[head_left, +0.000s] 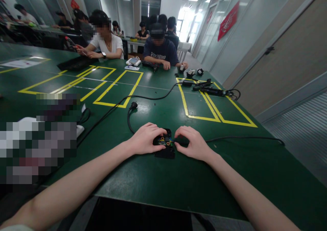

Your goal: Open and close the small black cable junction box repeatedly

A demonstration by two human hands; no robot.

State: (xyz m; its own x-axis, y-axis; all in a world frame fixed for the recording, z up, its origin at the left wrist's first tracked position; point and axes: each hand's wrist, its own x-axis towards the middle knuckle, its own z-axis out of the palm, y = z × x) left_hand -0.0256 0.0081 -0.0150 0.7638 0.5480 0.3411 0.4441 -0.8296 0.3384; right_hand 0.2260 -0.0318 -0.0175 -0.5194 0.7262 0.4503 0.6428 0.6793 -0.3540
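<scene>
On the green table in front of me lies an opened black plastic housing with copper-coloured rings and small coloured wires inside. My left hand grips it from the left, thumb and fingers on opposite edges. A flat black piece sits at its near side. My right hand pinches the end of a black cable at the housing's right side, where thin blue and yellow wires show. The fingertips of the right hand partly cover the cable end. Behind my left hand, a black cord ends in a plug.
The green table carries yellow tape rectangles. A long black cable crosses it toward a pile of black cables. White-and-black small parts lie at the far edge. Two people sit opposite.
</scene>
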